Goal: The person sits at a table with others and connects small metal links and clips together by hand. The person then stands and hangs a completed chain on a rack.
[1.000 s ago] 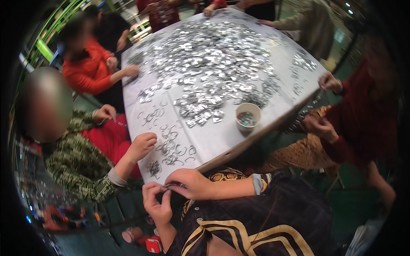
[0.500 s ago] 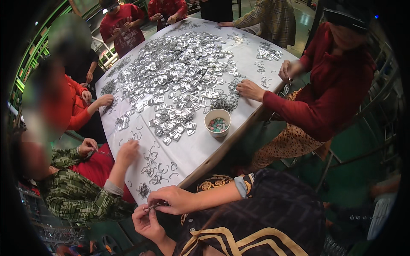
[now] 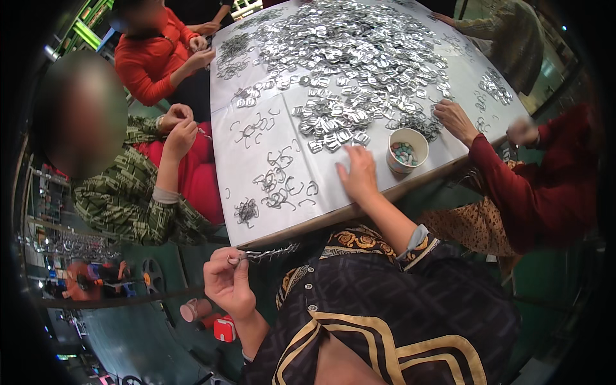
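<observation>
My left hand (image 3: 230, 283) is held up off the table's near edge. Its thumb and fingers pinch a thin grey metal strip (image 3: 269, 253) with small spiky bits, which sticks out to the right. My right hand (image 3: 359, 174) reaches over the white tabletop, thumb apart from the fingers. Its fingertips are at the near edge of a pile of flat silver metal buckles (image 3: 340, 136); nothing shows in its grasp. To its left lie loose curved wire hooks (image 3: 279, 183) and a small tangled clump of them (image 3: 246, 210).
A white tub (image 3: 408, 154) of small coloured pieces stands right of my right hand. A person in a green patterned top (image 3: 122, 186) works at the left, another in red (image 3: 151, 64) beyond. A person in dark red (image 3: 520, 183) reaches in from the right. The wooden table edge (image 3: 308, 224) runs before me.
My right hand has left my left hand and moved forward to the buckle pile. The left hand still pinches metal, now showing as a strip. The view has shifted toward the near left.
</observation>
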### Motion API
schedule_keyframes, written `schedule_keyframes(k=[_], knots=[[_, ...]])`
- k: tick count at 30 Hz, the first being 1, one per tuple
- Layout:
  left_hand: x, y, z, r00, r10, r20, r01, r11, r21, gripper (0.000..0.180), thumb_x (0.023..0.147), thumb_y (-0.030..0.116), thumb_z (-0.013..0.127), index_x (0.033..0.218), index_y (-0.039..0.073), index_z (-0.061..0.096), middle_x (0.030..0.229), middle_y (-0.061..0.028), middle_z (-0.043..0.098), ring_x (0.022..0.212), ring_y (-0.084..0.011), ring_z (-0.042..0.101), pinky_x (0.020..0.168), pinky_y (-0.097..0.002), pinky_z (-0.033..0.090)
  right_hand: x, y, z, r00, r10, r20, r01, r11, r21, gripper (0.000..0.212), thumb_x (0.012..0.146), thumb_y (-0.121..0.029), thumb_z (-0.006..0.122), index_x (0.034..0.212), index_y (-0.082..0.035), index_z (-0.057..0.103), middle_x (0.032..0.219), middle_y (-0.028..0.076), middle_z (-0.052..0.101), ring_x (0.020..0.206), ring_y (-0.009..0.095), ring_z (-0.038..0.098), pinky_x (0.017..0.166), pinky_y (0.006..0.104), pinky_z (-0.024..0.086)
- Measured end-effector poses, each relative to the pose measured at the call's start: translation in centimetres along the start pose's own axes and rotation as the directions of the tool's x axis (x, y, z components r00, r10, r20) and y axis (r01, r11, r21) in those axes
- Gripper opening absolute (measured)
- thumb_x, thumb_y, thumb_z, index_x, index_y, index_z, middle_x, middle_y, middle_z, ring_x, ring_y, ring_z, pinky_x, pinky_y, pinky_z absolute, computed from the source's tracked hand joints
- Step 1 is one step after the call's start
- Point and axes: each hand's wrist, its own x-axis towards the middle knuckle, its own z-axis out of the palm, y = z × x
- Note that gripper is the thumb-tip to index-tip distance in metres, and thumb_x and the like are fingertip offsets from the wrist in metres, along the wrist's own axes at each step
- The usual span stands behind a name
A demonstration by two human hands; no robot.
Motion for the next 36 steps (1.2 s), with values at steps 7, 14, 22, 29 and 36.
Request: schedule_keyframes(k=[7,14,22,29,36], knots=[[0.1,-0.2,0.3,1.000,0.005,0.017,-0.006,1.000,0.027,0.023,0.080,-0.017,0.062,0.090,0.000,0.051,0.093,-0.0137,0.059,0.088,-0.0199,0.057,0.081,-0.0293,0.047,4.1,4.5,1.5,0.991,0.110,-0.069,-0.122,0.974,-0.189,0.043,0.082,-0.005,0.062,0.125,-0.002,0.055,0.121,0.017,0.052,0.105,0.036,0.053,0.090,0.0451,0.045],[0.1,-0.6,-0.1,1.000,-0.015,-0.010,0.015,1.000,-0.003,0.022,0.080,-0.015,0.064,0.090,0.000,0.052,0.091,-0.0134,0.060,0.087,-0.0191,0.058,0.079,-0.0293,0.048,4.7,5.4,0.3,0.996,0.080,-0.042,-0.081,0.997,-0.017,0.025,0.079,-0.003,0.068,0.103,-0.001,0.061,0.094,0.018,0.062,0.083,0.036,0.061,0.074,0.0431,0.048],[0.4,-0.7,0.2,0.999,-0.038,0.023,0.038,0.999,-0.005,0.022,0.078,-0.016,0.066,0.088,0.000,0.054,0.090,-0.0132,0.064,0.085,-0.0192,0.061,0.078,-0.0295,0.050,1.7,-3.0,-2.5,0.956,0.032,0.292,-0.176,0.857,0.484,0.024,0.079,-0.004,0.072,0.103,-0.002,0.067,0.080,0.008,0.068,0.069,0.016,0.064,0.063,0.0292,0.048],[0.2,-1.5,1.9,0.993,-0.112,0.031,0.112,0.994,0.007,0.018,0.076,-0.014,0.067,0.084,-0.001,0.058,0.087,-0.0118,0.065,0.081,-0.0177,0.064,0.076,-0.0286,0.051,-1.5,-11.3,-4.7,0.757,-0.253,0.602,-0.533,0.294,0.793,0.030,0.088,-0.001,0.066,0.117,0.003,0.057,0.089,0.008,0.067,0.078,0.014,0.066,0.068,0.0237,0.053],[0.5,-1.0,2.6,0.992,-0.105,0.074,0.095,0.987,0.131,0.015,0.076,-0.010,0.068,0.083,-0.001,0.059,0.085,-0.0094,0.065,0.078,-0.0181,0.064,0.073,-0.0284,0.051,-3.8,-14.6,-6.5,0.804,-0.380,0.457,-0.322,0.369,0.872,0.024,0.086,0.004,0.065,0.109,0.004,0.060,0.094,0.006,0.067,0.086,0.012,0.064,0.083,0.0259,0.050]])
